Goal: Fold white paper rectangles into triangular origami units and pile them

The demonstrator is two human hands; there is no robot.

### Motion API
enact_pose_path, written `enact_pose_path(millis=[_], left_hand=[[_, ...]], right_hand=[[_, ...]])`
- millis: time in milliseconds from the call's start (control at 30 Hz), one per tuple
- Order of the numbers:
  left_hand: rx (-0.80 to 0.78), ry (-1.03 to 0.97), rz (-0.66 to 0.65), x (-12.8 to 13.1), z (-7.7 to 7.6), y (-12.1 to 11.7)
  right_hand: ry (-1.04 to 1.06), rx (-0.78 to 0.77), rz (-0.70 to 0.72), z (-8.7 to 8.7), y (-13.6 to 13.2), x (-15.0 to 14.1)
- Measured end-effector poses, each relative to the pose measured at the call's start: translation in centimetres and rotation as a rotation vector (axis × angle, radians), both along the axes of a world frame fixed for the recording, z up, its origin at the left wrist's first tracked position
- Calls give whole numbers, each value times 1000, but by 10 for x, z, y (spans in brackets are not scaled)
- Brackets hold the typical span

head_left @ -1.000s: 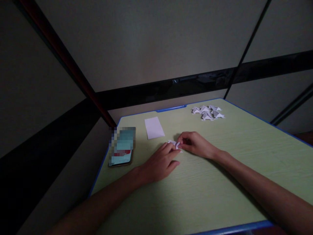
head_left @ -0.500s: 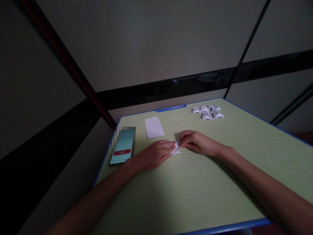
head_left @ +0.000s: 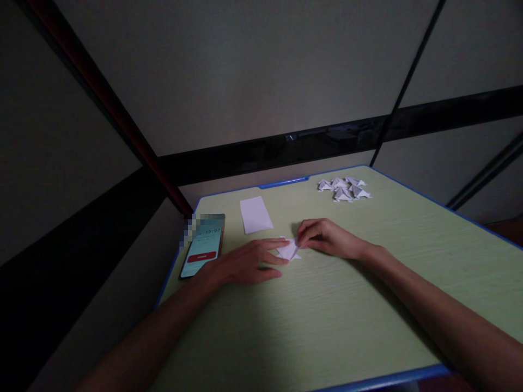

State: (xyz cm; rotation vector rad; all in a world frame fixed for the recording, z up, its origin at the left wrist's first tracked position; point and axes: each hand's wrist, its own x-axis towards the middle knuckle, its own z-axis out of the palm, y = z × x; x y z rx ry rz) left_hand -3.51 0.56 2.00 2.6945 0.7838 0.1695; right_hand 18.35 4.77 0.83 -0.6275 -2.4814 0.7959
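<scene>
A small piece of folded white paper (head_left: 288, 250) lies on the table between my two hands, with pointed corners showing at its near side. My left hand (head_left: 252, 260) rests flat at its left, fingers spread, two fingertips touching the paper's edges. At the paper's right side, my right hand (head_left: 322, 235) has its thumb and fingers pinched on the edge. Part of the fold is hidden under those fingertips.
A blank white sheet (head_left: 256, 214) lies beyond my left hand. Several folded paper figures (head_left: 341, 193) sit clustered at the back right. A lit phone (head_left: 204, 247) lies at the left edge of the green, blue-rimmed table (head_left: 368, 321). Cabinet panels (head_left: 261, 81) stand behind.
My left hand's fingers have spread apart and drawn back slightly left, so more of the folded paper shows. My right hand keeps its pinch at the paper's right edge.
</scene>
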Motion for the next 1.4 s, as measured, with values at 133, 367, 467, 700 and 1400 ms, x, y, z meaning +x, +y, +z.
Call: enact_pose_path(millis=[133,367,467,700,1400], left_hand=[[28,-3,-5,0,0,-1],[28,-41,2,-2,-2,-1],[17,-56,-14,-1,-2,-1],[-1,-50,20,0,-1,-2],[17,-96,-28,-2,-6,1]], right_hand=[[52,-97,-24,-5,5,0],[48,-159,-92,-6,4,-5],[6,-149,-137,-3,1,-9],[-157,-59,-311,-2,-4,-24],[-385,123,-456,-6,-9,-30]])
